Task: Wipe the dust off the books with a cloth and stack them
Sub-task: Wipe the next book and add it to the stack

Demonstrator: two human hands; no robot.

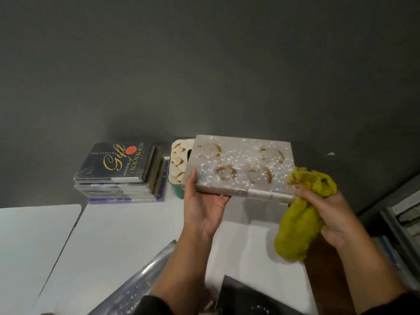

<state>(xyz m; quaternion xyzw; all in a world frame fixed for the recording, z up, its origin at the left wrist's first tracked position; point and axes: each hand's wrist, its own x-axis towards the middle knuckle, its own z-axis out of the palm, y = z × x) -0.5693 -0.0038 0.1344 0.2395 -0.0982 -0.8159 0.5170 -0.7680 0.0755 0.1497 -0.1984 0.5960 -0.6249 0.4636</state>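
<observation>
Grey speckled hardback book (pixel 243 164), held above the white table (pixel 127 228) by the left hand (pixel 204 205) gripping its near corner, likely stiff and fairly heavy, best supported underneath; right hand (pixel 334 214) clutching soft yellow cloth (pixel 300 226) at its right edge.

A pale book (pixel 243 165), speckled white and ringed with brown stains, is held tilted above the table; the crumpled yellow-green cloth (pixel 302 214) touches its right corner, and a stack of books (pixel 122 173) lies left.

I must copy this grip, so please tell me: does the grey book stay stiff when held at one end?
Probably stiff: the grey book stays flat though the left hand supports only one end. Its glossy cover may be slippery. The white specks could slide off if tilted.
</observation>
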